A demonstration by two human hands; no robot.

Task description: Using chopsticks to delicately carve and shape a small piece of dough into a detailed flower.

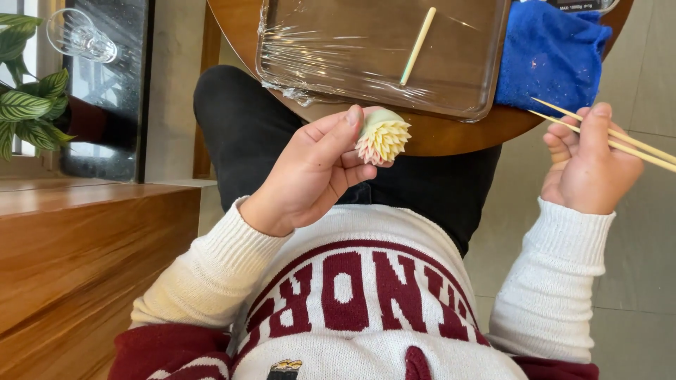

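My left hand (310, 169) holds a small flower-shaped sweet (383, 137) with pale yellow and pink petals, pinched between thumb and fingers just below the round wooden table's edge (451, 137). My right hand (588, 163) is off to the right over the floor, gripping a pair of thin wooden chopsticks (620, 139) that point up and left. Both hands are apart from each other.
A tray wrapped in clear film (317, 63) lies on the table with a thin wooden stick (418, 45) on it. A blue cloth (549, 56) lies to its right. A wooden bench (77, 260), a green plant (24, 105) and an upturned glass (77, 35) are at the left.
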